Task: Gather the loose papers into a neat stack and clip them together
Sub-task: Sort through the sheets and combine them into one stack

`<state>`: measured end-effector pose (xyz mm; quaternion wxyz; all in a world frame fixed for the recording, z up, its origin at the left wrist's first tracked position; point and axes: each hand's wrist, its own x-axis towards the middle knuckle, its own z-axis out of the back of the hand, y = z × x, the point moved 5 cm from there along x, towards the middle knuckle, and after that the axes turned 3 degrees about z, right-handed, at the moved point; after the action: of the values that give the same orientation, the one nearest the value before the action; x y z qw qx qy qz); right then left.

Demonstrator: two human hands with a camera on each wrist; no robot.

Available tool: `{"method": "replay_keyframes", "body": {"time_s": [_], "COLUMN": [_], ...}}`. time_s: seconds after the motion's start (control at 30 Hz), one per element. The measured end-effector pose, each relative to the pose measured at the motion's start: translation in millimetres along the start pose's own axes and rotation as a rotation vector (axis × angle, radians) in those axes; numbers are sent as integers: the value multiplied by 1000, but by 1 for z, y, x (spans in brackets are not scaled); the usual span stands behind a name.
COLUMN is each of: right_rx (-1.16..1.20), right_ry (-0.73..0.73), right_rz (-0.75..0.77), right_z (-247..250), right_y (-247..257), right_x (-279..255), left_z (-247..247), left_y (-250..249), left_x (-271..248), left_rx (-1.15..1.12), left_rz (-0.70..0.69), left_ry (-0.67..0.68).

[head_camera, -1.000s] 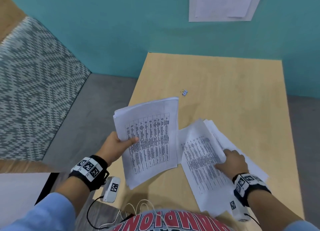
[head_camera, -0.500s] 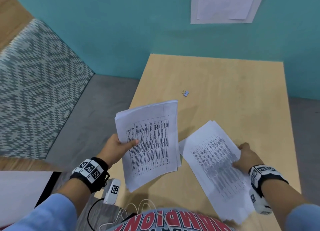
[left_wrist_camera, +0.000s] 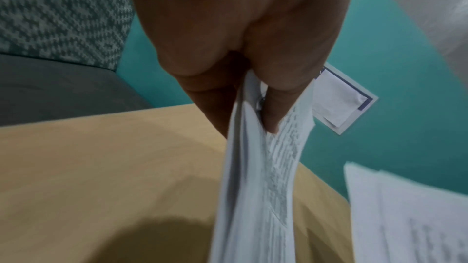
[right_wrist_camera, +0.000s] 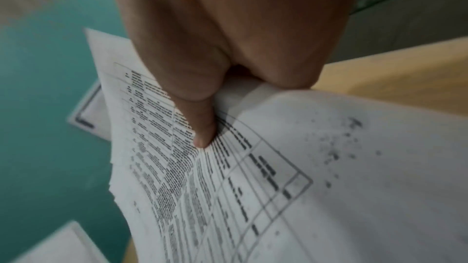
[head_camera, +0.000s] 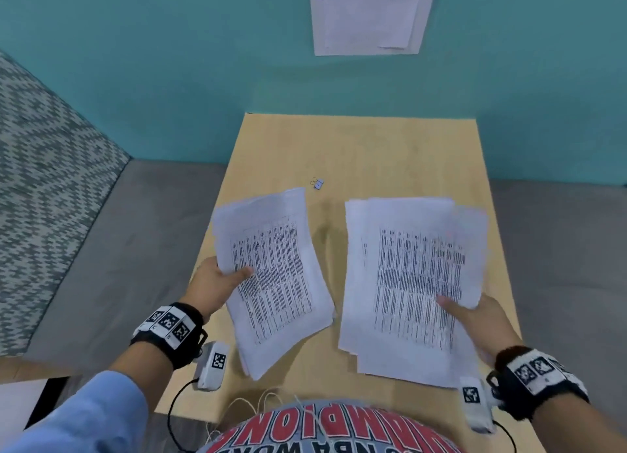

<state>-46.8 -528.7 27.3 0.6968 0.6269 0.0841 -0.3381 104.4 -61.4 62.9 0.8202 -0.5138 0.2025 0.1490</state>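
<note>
Left hand (head_camera: 217, 283) pinches left sheaf (head_camera: 274, 276) at its left edge, thumb on top; right hand (head_camera: 481, 320) pinches right sheaf (head_camera: 410, 283) at its right edge. Both are lifted over the table (head_camera: 373, 154), side by side with a gap, long axes pointing away from me. Clip (head_camera: 318, 183) lies beyond, nearer my left. Merge inward next, I'd say.

Head view high, facing down at table (head_camera: 390, 154), wrist views close along hands, all sharing table
</note>
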Motion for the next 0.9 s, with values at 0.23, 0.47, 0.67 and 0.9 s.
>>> {"method": "replay_keyframes", "body": {"time_s": [0.23,0.47,0.67,0.9], "right_rx": [340,395,307,43], "right_ry": [211,371,293,29], "right_rz": [-38,-34,227,414], "right_z": [-15,-43,-44,-47], "right_y": [54,64,88,73], "right_x": [-17,-36,-51,-46], "left_z": [-59,-98,-102,-111], "left_y": [-48,-82,-103,-82], "left_x": [-13,-38,-56,-59], "left_rx": [-131,-197,-79,-156], "left_rz": [-25,-65,-238,-228], "left_ry": [354,557,394,343]}}
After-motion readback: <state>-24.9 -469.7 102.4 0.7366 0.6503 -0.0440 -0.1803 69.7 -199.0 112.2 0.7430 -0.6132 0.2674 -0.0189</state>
